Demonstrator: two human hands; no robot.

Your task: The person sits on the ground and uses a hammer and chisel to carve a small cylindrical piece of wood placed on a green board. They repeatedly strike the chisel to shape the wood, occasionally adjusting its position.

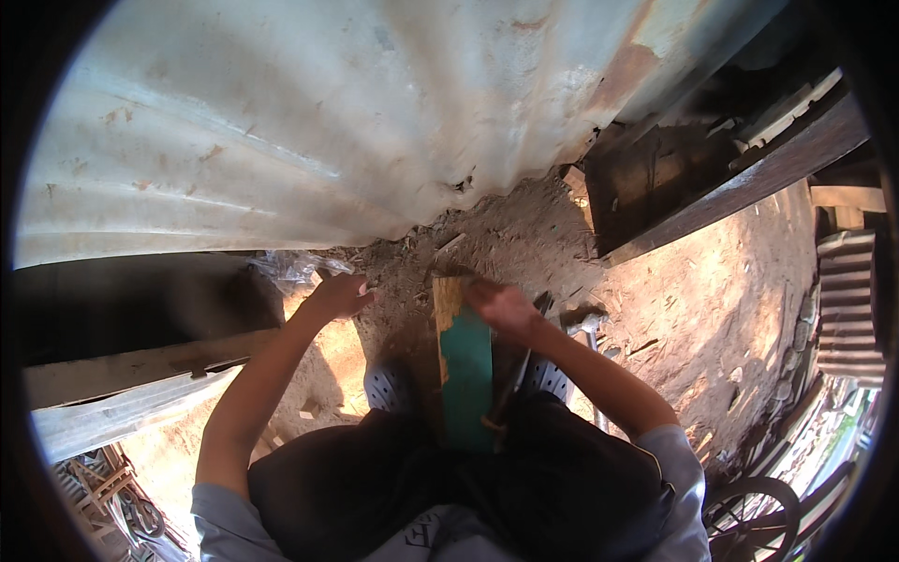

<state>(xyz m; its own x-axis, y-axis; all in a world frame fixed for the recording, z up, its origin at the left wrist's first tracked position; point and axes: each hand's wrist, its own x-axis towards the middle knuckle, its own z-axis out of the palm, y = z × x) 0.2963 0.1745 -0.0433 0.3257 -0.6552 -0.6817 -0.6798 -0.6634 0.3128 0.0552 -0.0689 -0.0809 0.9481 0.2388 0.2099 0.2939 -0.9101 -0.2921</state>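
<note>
A board (pixel 466 375) stretches away from me between my legs. Green paint covers most of it, while bare yellowish wood shows along its left edge and far end. My right hand (pixel 504 307) is at the board's far right corner, its fingers curled down over the wood and slightly blurred. What they hold, if anything, is hidden. Left of the board and apart from it, my left hand (pixel 345 296) hangs in the air with its fingers bent inward. A small pale spot shows at its fingertips, too small to name. A long dark narrow thing (pixel 515 375) lies along the board's right side.
Corrugated metal sheeting (pixel 281 122) rises just ahead. A dark wooden beam (pixel 740 183) slants across the right. A hammer-like metal tool (pixel 590 324) lies on the dirt floor (pixel 693 318) right of my shoe (pixel 548 377). Clear plastic (pixel 290 266) lies at left; a spoked wheel (pixel 749 515) stands lower right.
</note>
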